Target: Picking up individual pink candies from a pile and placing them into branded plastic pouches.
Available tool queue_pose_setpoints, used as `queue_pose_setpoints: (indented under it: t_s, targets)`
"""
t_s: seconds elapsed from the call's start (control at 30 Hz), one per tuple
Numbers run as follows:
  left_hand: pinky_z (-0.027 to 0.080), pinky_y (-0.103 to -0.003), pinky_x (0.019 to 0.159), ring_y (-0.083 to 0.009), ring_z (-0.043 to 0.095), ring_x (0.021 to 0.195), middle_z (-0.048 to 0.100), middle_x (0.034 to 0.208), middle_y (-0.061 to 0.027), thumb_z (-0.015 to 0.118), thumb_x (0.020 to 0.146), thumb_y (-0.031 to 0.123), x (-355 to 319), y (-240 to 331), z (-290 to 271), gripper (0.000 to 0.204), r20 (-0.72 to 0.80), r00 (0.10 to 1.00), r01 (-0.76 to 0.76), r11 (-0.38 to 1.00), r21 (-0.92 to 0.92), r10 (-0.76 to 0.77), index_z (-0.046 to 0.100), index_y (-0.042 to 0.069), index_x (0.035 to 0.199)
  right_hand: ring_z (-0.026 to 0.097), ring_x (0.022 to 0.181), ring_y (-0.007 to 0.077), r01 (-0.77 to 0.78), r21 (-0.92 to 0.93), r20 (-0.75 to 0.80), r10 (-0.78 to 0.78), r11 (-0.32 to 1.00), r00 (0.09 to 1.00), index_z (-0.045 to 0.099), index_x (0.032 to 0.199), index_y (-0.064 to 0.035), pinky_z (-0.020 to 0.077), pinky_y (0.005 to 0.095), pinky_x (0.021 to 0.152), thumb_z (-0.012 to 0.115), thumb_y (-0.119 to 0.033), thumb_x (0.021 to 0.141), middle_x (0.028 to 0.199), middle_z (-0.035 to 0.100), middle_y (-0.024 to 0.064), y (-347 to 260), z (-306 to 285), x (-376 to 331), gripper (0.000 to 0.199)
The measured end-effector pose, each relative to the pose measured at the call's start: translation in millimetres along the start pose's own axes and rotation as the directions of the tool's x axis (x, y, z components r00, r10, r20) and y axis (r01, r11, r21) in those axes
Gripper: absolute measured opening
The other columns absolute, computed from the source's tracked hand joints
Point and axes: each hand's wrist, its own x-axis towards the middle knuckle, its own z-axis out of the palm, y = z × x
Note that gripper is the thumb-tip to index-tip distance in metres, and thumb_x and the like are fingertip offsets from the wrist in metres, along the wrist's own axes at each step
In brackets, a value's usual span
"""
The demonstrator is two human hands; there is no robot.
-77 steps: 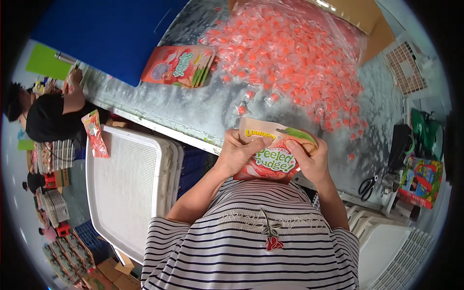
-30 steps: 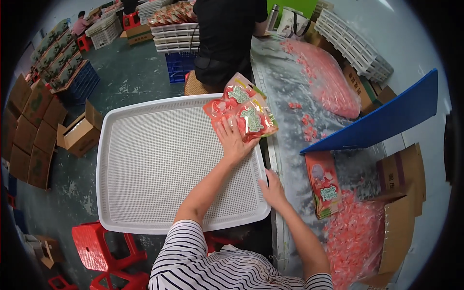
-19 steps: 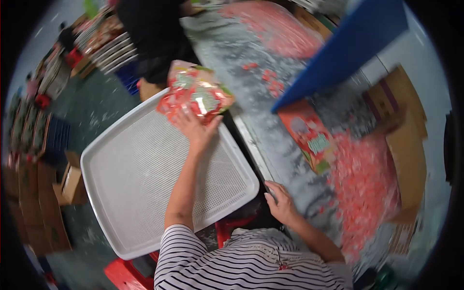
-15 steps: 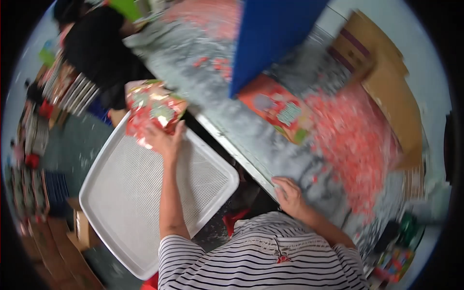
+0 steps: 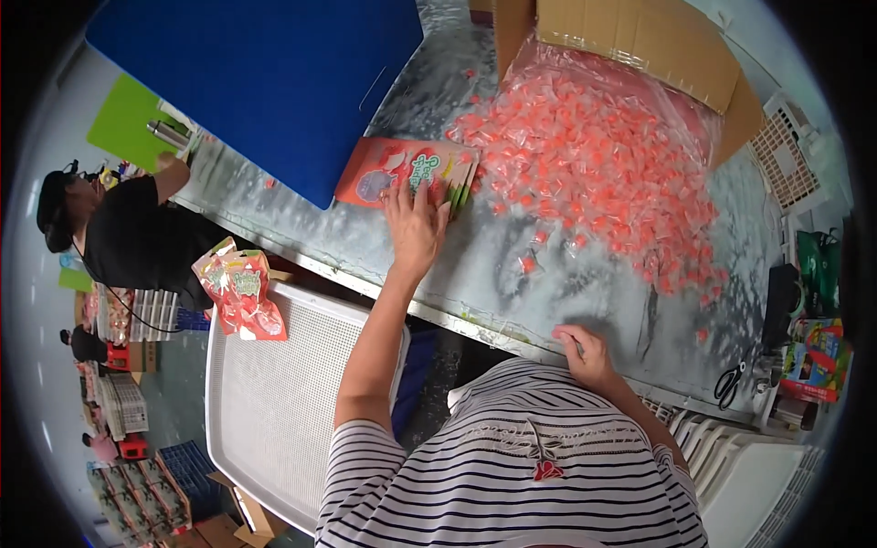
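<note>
Because the table [image 5: 493,283] carries a candy heap [image 5: 594,155] just beside the pouch stack [image 5: 399,158], inward of the near edge, careless dragging could scatter it; the left hand [image 5: 416,228] lies on the stack, pinch indeterminable; the right hand [image 5: 587,354], empty, curls loosely at that edge.

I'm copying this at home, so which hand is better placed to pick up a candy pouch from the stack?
Probably the left hand: its fingers rest on the stacked candy pouches. The right hand is farther off, by the table's near edge.
</note>
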Motion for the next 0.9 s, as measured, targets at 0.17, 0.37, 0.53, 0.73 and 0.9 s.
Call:
queue_pose_setpoints:
  t_s: [0.17,0.37,0.53,0.73,0.9]
  targets:
    - [0.052,-0.043,0.080,-0.0373,0.058,0.094,0.058,0.104,-0.0211,0.059,0.087,0.023,12.7,2.3,28.6,0.042,0.306,0.950,-0.013,0.966,0.258,-0.069,0.055,-0.002,0.121,0.067,0.074,0.0202,-0.132,0.157,-0.046,0.140,0.979,0.989,0.062,0.102,0.0003,0.0524,0.0301,0.067,0.054,-0.008,0.093,0.084,0.069,0.0130,16.9,-9.8,-19.0,0.015]
    - [0.054,-0.036,0.063,-0.0300,0.063,0.082,0.061,0.093,-0.0154,0.055,0.082,0.010,25.4,7.9,32.8,0.027,0.472,0.882,-0.276,0.826,0.492,0.013,0.060,-0.004,0.104,0.066,0.070,0.0148,-0.158,0.353,-0.050,0.187,0.922,0.981,0.063,0.102,0.0004,0.0532,0.0272,0.065,0.053,-0.008,0.094,0.081,0.070,0.0111,30.5,-12.7,-14.8,0.015]
    - [0.049,-0.044,0.073,-0.0299,0.060,0.081,0.059,0.092,-0.0156,0.052,0.082,0.010,29.6,53.3,13.8,0.018,0.458,0.868,-0.419,0.778,0.468,0.192,0.058,0.000,0.096,0.065,0.068,0.0137,-0.146,0.408,-0.048,0.181,0.901,0.982,0.062,0.103,0.0005,0.0530,0.0262,0.064,0.054,-0.008,0.094,0.078,0.069,0.0100,40.7,-8.7,-14.8,0.015]
    - [0.050,-0.039,0.068,-0.0300,0.055,0.084,0.053,0.093,-0.0144,0.058,0.077,0.009,-31.6,121.4,-7.0,0.039,0.429,0.824,-0.479,0.859,0.180,0.370,0.054,-0.005,0.114,0.065,0.072,0.0135,-0.225,0.543,0.002,0.267,0.809,0.964,0.060,0.108,0.0015,0.0547,0.0265,0.066,0.054,-0.009,0.095,0.082,0.067,0.0087,41.2,-12.3,-6.4,0.018]
    - [0.051,-0.039,0.068,-0.0311,0.055,0.083,0.051,0.093,-0.0152,0.060,0.077,0.008,-72.8,154.8,-23.6,0.046,0.463,0.808,-0.423,0.906,0.026,0.364,0.052,-0.007,0.120,0.063,0.078,0.0124,0.042,0.382,-0.192,0.034,0.923,0.981,0.057,0.111,0.0002,0.0541,0.0260,0.065,0.056,-0.012,0.095,0.089,0.065,0.0077,43.3,-14.6,36.1,0.020]
